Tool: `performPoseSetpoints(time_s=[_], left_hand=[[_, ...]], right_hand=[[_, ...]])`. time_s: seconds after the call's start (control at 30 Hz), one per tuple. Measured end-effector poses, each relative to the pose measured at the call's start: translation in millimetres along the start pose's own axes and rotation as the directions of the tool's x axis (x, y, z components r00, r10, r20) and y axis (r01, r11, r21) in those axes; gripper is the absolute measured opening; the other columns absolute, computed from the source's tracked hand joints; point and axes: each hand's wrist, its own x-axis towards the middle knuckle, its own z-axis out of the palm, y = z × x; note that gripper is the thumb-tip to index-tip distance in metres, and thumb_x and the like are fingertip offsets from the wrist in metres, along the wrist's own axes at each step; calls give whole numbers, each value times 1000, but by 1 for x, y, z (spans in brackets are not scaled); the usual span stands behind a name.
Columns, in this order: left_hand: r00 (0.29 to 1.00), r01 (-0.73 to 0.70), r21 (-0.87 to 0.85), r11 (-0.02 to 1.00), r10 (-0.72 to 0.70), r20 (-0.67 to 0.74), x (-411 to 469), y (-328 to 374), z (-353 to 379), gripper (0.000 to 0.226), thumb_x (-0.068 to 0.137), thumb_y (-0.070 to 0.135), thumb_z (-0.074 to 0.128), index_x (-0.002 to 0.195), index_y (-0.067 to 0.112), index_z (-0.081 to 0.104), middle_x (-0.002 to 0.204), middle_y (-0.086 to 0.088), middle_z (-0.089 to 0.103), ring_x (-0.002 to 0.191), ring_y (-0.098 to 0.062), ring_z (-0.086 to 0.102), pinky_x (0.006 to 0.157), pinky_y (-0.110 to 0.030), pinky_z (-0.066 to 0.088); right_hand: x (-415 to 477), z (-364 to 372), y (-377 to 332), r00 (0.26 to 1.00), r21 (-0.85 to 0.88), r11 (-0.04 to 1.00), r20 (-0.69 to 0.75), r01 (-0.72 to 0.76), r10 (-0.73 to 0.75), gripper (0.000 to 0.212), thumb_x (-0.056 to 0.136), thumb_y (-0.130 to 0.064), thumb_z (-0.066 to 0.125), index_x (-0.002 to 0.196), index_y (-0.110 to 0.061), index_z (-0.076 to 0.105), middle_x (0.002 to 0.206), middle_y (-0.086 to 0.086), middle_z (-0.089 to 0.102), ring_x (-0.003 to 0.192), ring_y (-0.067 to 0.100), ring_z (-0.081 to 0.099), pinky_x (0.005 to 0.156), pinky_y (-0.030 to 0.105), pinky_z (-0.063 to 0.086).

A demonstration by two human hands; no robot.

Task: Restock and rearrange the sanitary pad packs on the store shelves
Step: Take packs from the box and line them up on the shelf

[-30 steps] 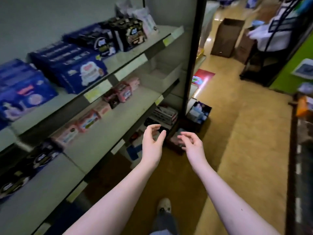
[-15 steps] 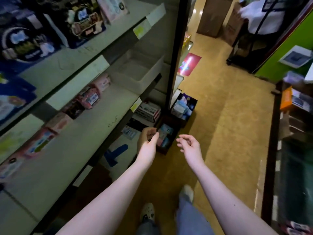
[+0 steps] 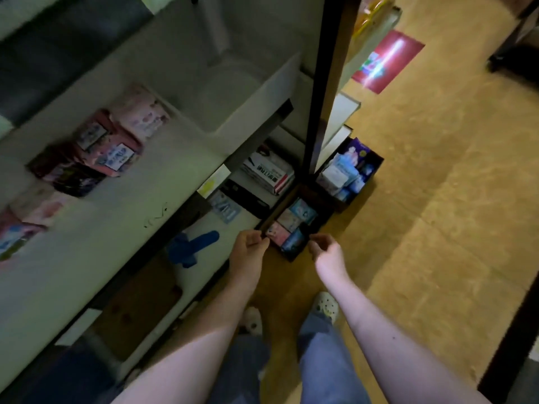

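A small dark box (image 3: 316,221) stands on the floor at the foot of the shelving, with several pink and blue pad packs (image 3: 287,228) upright inside. My left hand (image 3: 248,255) pinches the box's near left rim between thumb and curled fingers. My right hand (image 3: 328,253) has its fingers curled at the box's near right corner, and I cannot tell if it grips. A second dark box (image 3: 374,166) behind it holds blue and white packs (image 3: 339,173). Pink packs (image 3: 116,141) lie blurred on the middle shelf (image 3: 122,223).
A white bin (image 3: 262,103) sits at the shelf's right end beside a dark upright post (image 3: 326,83). Cartons (image 3: 268,173) and a blue object (image 3: 192,246) lie on the bottom shelf. My feet (image 3: 323,304) stand just behind the box. Tan floor with a red sticker (image 3: 388,59) extends right.
I have bent down and the view has tilted toward the floor. Both hands dropped from mid-air to the near corners of the small dark box.
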Motion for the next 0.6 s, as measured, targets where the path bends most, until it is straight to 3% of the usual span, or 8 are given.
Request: performPoseSetpoints(time_s=[0.17,0.33,0.47,0.6], left_hand=[[989,149,-22,989,-149,-5,69,-51,44,17,92,18,61,106,17,52,99,0,55,94,-18,53,82,-30,43],[958,287,-25,957,-288,-6,199,-119,109,33,91,16,61,122,9,53,118,-9,59,105,-26,58,82,-33,47],[910,414,13,910,-414,-21,314,-193,167,45,91,13,58,133,0,49,130,-18,55,116,-33,55,79,-30,43],[874,486,16,874,-486,-7,393,-263,206,48,93,11,57,137,-2,43,139,-17,49,125,-33,50,98,-34,43]], right_hand=[[70,32,52,989,96,985,62,-141,135,13,95,-11,53,107,-15,56,107,7,62,101,23,60,91,38,51],[193,81,121,964,222,940,5,-260,266,27,97,-13,51,124,-9,52,116,9,59,102,23,59,76,29,52],[298,114,197,941,257,912,-30,-319,337,33,97,-15,50,130,-10,51,121,11,58,109,26,57,94,42,51],[381,138,256,957,141,955,-92,-260,274,31,96,-13,53,127,-8,52,124,9,57,116,28,56,99,41,47]])
